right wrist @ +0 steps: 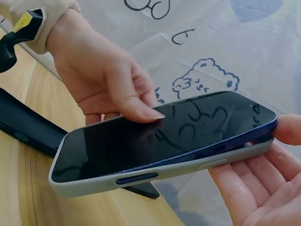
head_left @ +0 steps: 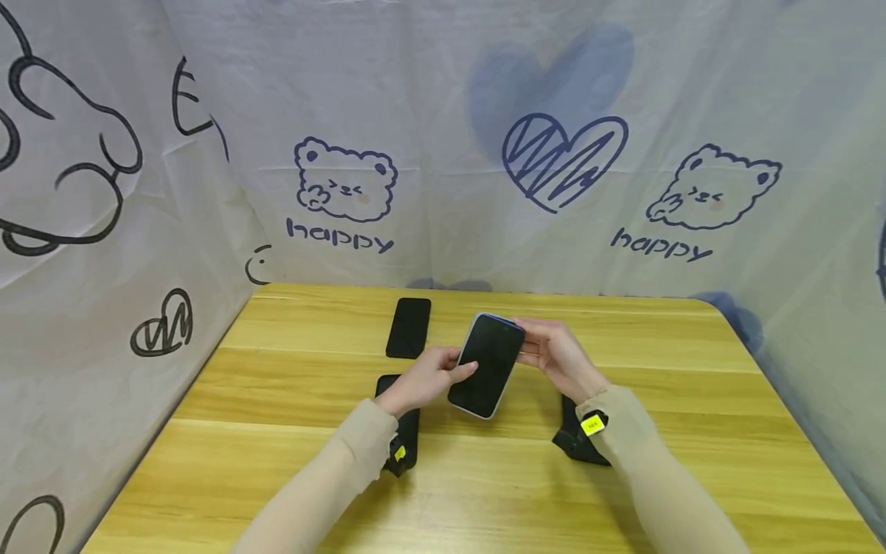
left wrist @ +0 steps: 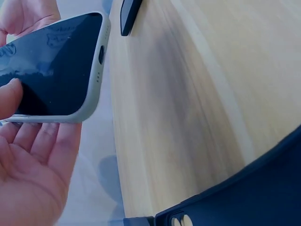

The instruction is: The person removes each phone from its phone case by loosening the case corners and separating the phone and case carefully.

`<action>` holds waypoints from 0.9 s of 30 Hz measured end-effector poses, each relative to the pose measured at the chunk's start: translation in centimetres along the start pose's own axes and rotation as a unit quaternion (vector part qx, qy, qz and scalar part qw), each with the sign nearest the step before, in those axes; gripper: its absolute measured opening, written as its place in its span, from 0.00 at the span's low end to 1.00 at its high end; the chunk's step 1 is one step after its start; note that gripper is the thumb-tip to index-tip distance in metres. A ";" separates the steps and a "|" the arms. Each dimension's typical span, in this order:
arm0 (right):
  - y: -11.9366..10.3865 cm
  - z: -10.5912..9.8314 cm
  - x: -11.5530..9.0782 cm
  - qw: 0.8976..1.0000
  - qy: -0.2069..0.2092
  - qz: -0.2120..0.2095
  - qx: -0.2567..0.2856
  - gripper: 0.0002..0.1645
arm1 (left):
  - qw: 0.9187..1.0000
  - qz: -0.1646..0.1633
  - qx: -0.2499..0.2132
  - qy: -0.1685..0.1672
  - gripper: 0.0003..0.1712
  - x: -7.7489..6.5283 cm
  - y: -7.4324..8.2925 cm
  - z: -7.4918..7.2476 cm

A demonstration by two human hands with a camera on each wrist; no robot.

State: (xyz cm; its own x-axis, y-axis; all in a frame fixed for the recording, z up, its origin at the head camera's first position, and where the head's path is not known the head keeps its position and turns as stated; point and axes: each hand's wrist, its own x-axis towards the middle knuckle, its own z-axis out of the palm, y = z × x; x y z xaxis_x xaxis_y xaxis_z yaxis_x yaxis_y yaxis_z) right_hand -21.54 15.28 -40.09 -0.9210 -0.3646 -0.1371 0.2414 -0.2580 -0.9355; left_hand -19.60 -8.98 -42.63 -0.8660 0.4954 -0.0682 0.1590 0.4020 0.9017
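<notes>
A dark-screened blue phone (head_left: 488, 363) is held above the table, screen up, in a pale grey case (right wrist: 89, 187). In the right wrist view its top end stands raised out of the case, with a gap along the side; the bottom end sits inside. My left hand (head_left: 425, 378) grips phone and case from the left, thumb on the screen, fingers beneath. At the far right corner, my right hand (head_left: 559, 355) holds the top end, its thumb at the phone's edge and its fingers under the case (right wrist: 254, 149).
On the wooden table (head_left: 484, 485) a black phone (head_left: 408, 328) lies at the back. Another black phone-like object (head_left: 410, 438) lies below my left wrist. A dark item (head_left: 577, 438) is partly hidden under my right wrist. A printed cloth (head_left: 443, 154) hangs behind the table.
</notes>
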 end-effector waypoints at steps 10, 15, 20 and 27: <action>-0.4 0.7 -0.2 1.000 0.002 -0.004 0.006 0.16 | 0.999 -0.005 -0.039 0.002 0.19 0.3 0.5 -0.4; -0.2 0.7 -0.2 0.999 0.037 -0.017 -0.007 0.14 | 0.998 -0.003 -0.059 0.019 0.15 0.3 0.3 -0.2; 0.6 0.2 -0.6 0.991 0.083 -0.035 -0.103 0.26 | 0.993 0.009 -0.091 0.074 0.16 0.6 -0.2 0.1; 2.9 -0.3 -1.3 0.978 0.100 -0.047 -0.174 0.30 | 0.969 0.006 -0.192 0.154 0.14 0.9 0.5 0.3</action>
State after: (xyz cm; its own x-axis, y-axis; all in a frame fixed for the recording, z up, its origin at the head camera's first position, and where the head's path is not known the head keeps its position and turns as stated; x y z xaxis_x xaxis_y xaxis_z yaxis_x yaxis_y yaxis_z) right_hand -19.76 15.31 -42.68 -0.9839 -0.1627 -0.0743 0.0667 0.0518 -0.9964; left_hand -20.21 -8.09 -42.33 -0.9752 0.2204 0.0217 0.0340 0.0523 0.9981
